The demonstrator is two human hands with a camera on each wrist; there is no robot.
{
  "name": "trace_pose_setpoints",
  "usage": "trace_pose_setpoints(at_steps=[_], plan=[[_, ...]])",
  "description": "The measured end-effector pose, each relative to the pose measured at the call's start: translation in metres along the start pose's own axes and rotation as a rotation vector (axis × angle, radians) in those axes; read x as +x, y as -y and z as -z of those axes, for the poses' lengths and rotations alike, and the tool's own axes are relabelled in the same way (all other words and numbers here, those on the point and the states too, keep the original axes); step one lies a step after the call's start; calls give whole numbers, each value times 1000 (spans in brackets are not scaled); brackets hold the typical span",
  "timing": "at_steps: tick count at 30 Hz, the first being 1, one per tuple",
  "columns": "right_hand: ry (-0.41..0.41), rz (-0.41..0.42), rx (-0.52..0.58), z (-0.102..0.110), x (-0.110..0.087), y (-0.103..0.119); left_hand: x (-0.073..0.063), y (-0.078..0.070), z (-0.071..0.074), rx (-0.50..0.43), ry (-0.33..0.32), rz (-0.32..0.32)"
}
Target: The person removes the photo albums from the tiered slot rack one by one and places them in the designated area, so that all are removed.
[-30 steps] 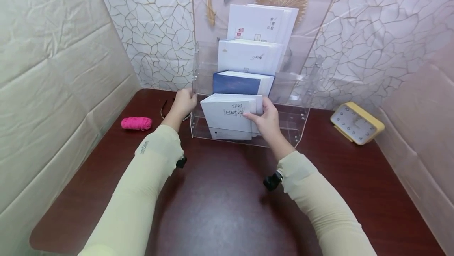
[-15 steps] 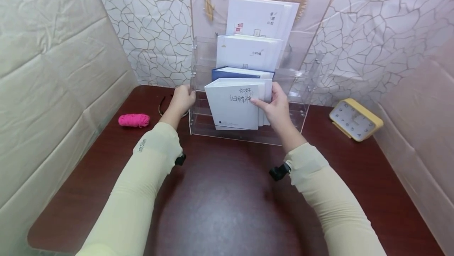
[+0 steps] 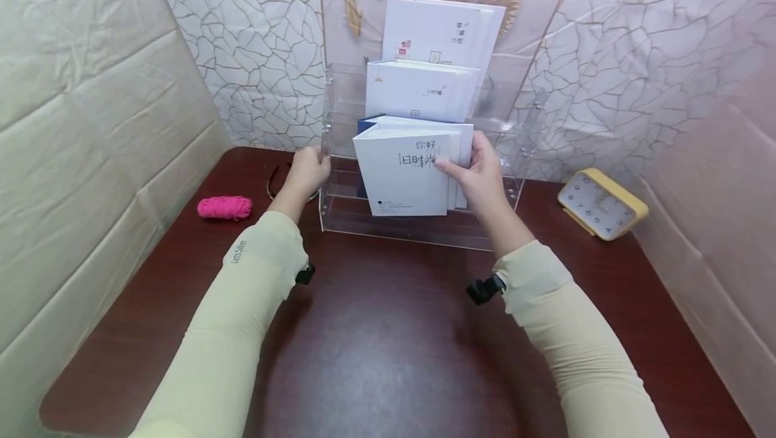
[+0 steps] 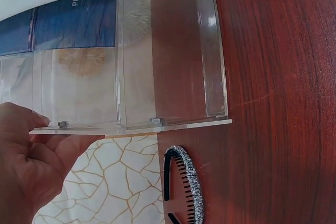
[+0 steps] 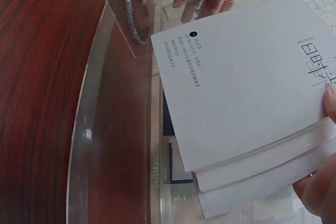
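My right hand [image 3: 483, 172] grips a white book [image 3: 403, 175] at its right edge, thumb on the cover and fingers behind. In the right wrist view the book's lower edge hangs above the front tier of a clear acrylic rack [image 5: 86, 135]. My left hand [image 3: 308, 172] holds the rack's left side panel, the thumb on one face and fingers on the other in the left wrist view. Behind the held book, a blue book [image 4: 76, 22] stands in the rack, mostly covered in the head view. Two white books, a middle one [image 3: 418, 91] and a top one [image 3: 433, 30], stand on higher tiers.
A pink yarn skein [image 3: 225, 207] lies on the dark red table [image 3: 376, 317] at left. Behind my left hand is a glittery headband [image 4: 188, 182] with comb teeth. A yellow alarm clock [image 3: 603, 203] stands at right. Patterned walls close in the back and sides.
My right hand has lifted the white book up out of the front tier and shifted it slightly right, so it now covers more of the blue book. My left hand stays on the rack.
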State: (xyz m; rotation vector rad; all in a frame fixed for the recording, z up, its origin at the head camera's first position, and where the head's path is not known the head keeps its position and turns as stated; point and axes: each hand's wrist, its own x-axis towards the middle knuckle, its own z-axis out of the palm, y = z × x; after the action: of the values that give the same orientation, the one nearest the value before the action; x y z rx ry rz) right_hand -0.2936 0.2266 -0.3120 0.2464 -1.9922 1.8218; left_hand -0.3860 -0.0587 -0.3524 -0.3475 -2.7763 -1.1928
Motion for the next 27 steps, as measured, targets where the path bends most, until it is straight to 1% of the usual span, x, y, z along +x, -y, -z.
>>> trace_pose_setpoints(at_steps=[5, 9, 13, 17, 20, 22, 24, 25, 27], plan=[[-30, 1, 64, 6, 0, 14, -2, 2, 3, 1, -9, -5], [-61, 32, 150, 19, -5, 30, -4, 3, 4, 8, -15, -1], [-105, 96, 247, 42, -16, 50, -3, 1, 2, 2, -6, -6], [-142, 168, 393, 67, -32, 67, -2, 0, 1, -10, 7, 11], [-159, 180, 479, 88, -47, 77, -2, 1, 1, -16, 9, 29], [-178, 166, 502, 105, -58, 80, -1, 1, 0, -18, 16, 28], [-202, 124, 496, 125, -71, 80, -1, 1, 0, -19, 18, 24], [-217, 92, 486, 135, -77, 79, -1, 1, 0, -16, 19, 21], [-247, 0, 448, 156, -90, 75, -1, 1, 0, -15, 18, 21]])
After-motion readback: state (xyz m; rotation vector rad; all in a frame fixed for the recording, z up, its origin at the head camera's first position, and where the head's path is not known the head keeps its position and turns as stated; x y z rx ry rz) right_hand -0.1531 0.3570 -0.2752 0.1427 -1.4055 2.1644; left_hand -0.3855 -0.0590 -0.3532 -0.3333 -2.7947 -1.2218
